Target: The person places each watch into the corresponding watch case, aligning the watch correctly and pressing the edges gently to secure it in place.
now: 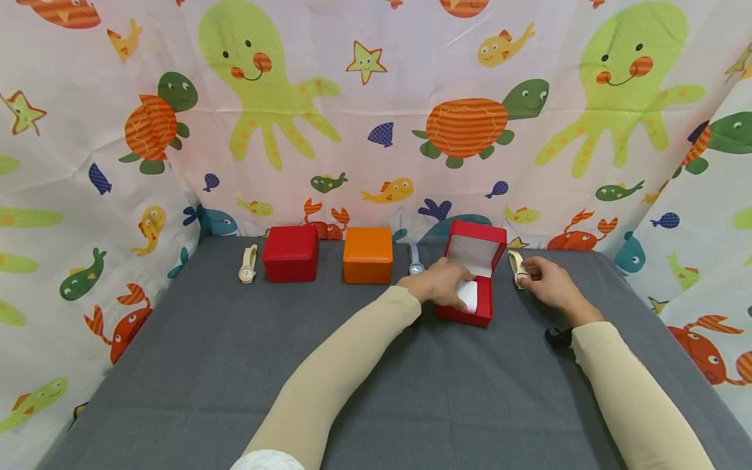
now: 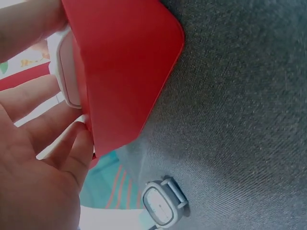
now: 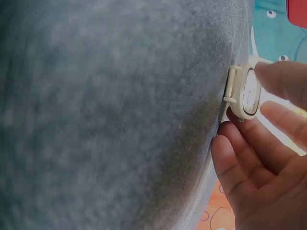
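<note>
A red watch box (image 1: 464, 316) stands with its lid raised on the grey cloth. My left hand (image 1: 437, 284) reaches into it; the thumb and fingers grip the white cushion (image 2: 71, 72) inside, partly hidden by the box wall in the left wrist view. Farther right lies a cream wristwatch (image 1: 518, 269), its strap stretched away from me. My right hand (image 1: 552, 284) pinches the watch at its case, with fingertips at the dial and side in the right wrist view. A grey-blue wristwatch (image 1: 416, 261) lies just left of the open box, near my left hand.
Left of the blue watch stand a closed orange box (image 1: 367, 256) and a closed red box (image 1: 290, 254). Another cream watch (image 1: 248, 264) lies at the far left. A patterned curtain (image 1: 376, 104) rises behind and beside the grey-covered table (image 1: 235, 365).
</note>
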Tool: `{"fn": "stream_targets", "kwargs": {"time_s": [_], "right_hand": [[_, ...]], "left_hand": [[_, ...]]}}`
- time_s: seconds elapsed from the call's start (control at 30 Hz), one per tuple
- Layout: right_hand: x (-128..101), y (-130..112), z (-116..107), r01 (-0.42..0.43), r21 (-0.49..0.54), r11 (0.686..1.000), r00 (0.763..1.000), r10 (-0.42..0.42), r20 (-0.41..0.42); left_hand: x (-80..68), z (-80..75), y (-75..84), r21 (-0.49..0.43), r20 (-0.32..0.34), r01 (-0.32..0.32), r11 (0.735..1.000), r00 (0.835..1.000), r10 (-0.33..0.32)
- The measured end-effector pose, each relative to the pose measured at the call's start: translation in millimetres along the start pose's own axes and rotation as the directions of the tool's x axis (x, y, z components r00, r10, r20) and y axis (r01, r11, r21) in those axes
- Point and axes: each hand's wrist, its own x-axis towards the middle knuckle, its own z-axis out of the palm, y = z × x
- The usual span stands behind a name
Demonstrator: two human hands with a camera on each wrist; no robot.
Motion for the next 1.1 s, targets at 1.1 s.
{"fn": "stream_targets", "kwargs": {"time_s": [1.1], "right_hand": [[-26.0, -37.8, 8.4, 0.104, 0.16, 0.982, 0.983, -0.077, -0.165]], "left_hand": [[-21.3, 22.4, -8.7, -0.32, -0.389, -0.214, 0.923, 0.918, 0.078]]}}
